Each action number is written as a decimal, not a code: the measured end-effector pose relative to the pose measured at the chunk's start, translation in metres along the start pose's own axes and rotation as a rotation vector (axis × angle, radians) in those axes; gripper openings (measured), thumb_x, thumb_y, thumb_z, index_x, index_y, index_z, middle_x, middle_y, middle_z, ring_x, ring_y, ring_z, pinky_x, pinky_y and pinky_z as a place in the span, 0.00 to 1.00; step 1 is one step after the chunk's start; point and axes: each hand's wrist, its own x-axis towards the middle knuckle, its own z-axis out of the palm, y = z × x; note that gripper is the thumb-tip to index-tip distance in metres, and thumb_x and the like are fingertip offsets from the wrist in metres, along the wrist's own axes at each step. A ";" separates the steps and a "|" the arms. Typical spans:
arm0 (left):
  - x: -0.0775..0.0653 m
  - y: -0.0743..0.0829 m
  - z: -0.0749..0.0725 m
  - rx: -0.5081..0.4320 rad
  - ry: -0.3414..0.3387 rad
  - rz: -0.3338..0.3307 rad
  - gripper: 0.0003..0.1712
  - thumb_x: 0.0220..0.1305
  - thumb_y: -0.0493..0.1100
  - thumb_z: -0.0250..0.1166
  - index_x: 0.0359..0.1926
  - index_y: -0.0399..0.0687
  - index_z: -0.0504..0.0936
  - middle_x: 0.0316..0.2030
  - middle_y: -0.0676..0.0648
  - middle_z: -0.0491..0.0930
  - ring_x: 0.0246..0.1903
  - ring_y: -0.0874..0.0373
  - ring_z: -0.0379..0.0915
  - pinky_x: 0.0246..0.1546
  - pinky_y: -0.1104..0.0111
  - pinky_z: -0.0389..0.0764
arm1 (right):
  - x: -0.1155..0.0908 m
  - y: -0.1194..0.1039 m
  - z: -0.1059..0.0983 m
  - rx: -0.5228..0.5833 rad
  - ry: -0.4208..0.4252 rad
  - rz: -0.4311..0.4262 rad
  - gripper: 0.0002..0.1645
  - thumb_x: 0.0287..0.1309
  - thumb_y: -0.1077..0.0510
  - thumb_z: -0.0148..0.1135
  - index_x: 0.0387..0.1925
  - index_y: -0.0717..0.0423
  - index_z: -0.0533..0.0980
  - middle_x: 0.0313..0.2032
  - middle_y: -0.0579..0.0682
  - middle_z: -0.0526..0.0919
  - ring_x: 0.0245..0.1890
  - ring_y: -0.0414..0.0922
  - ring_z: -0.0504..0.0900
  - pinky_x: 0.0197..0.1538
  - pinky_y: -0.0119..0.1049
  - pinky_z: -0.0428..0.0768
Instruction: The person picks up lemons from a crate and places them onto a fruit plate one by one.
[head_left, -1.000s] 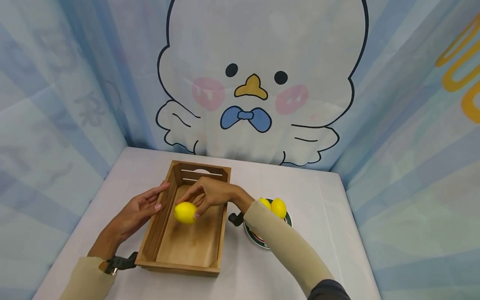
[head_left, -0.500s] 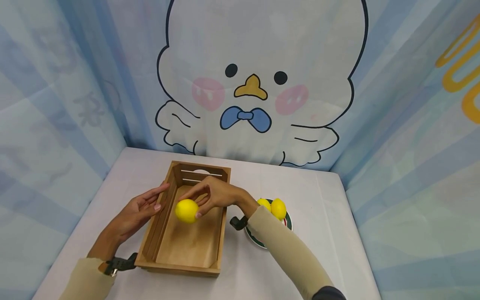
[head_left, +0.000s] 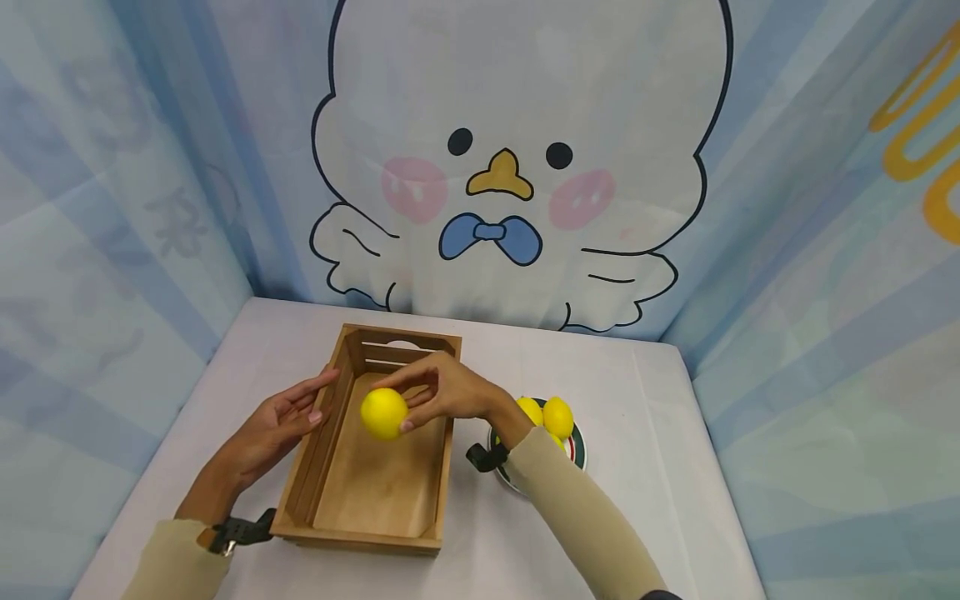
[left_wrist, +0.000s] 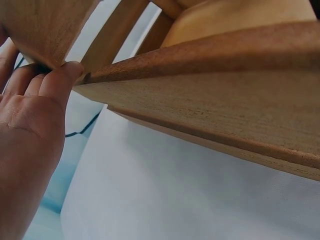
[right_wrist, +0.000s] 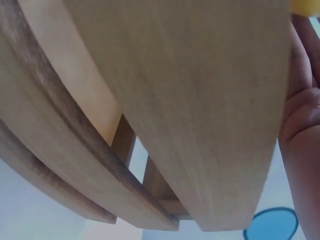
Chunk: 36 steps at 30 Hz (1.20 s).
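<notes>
In the head view, a yellow lemon is pinched between the thumb and fingers of my right hand, over the inside of a slatted wooden crate. The crate's visible floor is bare wood. My left hand rests against the crate's left side, fingers along it and the thumb at the outer edge. In the left wrist view, fingertips of the left hand touch a slat. Crate slats fill most of the right wrist view, with the right hand at its right edge, below a sliver of lemon.
Right of the crate stands a plate with a dark green rim, partly behind my right forearm. Several lemons lie on it. White cloth covers the table, and a printed curtain hangs behind and along both sides.
My right hand has shifted slightly rightward and up with the lemon, which has turned from lengthwise to rounder in view. The left hand and crate stay in place.
</notes>
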 end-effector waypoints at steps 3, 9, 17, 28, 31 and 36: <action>0.000 -0.001 0.000 -0.003 -0.004 0.006 0.38 0.81 0.35 0.57 0.85 0.47 0.55 0.87 0.42 0.36 0.79 0.78 0.50 0.68 0.82 0.71 | -0.005 -0.001 0.000 0.017 0.043 -0.015 0.36 0.55 0.71 0.78 0.66 0.64 0.79 0.65 0.59 0.84 0.60 0.50 0.87 0.60 0.51 0.88; 0.001 -0.002 0.000 -0.003 -0.001 0.009 0.38 0.81 0.35 0.57 0.85 0.47 0.55 0.87 0.41 0.36 0.77 0.81 0.51 0.68 0.81 0.71 | -0.017 -0.003 0.001 0.035 0.124 -0.057 0.36 0.55 0.71 0.78 0.67 0.66 0.78 0.67 0.62 0.82 0.60 0.52 0.88 0.60 0.50 0.88; 0.000 0.000 0.001 0.000 0.007 -0.005 0.38 0.81 0.36 0.58 0.85 0.48 0.55 0.87 0.42 0.36 0.85 0.65 0.41 0.67 0.82 0.71 | -0.033 -0.005 0.001 0.026 0.222 -0.100 0.38 0.56 0.70 0.78 0.68 0.67 0.77 0.66 0.65 0.82 0.60 0.54 0.88 0.60 0.48 0.88; 0.000 -0.001 0.001 -0.045 -0.021 0.018 0.38 0.81 0.33 0.55 0.85 0.45 0.54 0.87 0.41 0.34 0.73 0.88 0.52 0.68 0.82 0.71 | -0.059 -0.004 0.000 0.042 0.355 -0.098 0.36 0.57 0.65 0.80 0.68 0.62 0.79 0.66 0.60 0.83 0.57 0.55 0.88 0.59 0.54 0.87; 0.000 -0.001 0.001 -0.057 -0.031 0.028 0.38 0.81 0.32 0.55 0.85 0.43 0.54 0.87 0.41 0.34 0.71 0.90 0.53 0.68 0.82 0.71 | -0.068 -0.004 -0.001 0.077 0.389 -0.108 0.37 0.57 0.63 0.80 0.68 0.63 0.78 0.67 0.61 0.82 0.56 0.52 0.90 0.57 0.51 0.88; 0.000 0.000 0.002 -0.057 -0.033 0.028 0.38 0.81 0.32 0.55 0.85 0.43 0.53 0.87 0.41 0.33 0.71 0.90 0.52 0.68 0.82 0.70 | -0.082 -0.004 -0.005 0.101 0.471 -0.142 0.38 0.55 0.64 0.81 0.67 0.67 0.78 0.66 0.60 0.83 0.58 0.48 0.89 0.58 0.46 0.88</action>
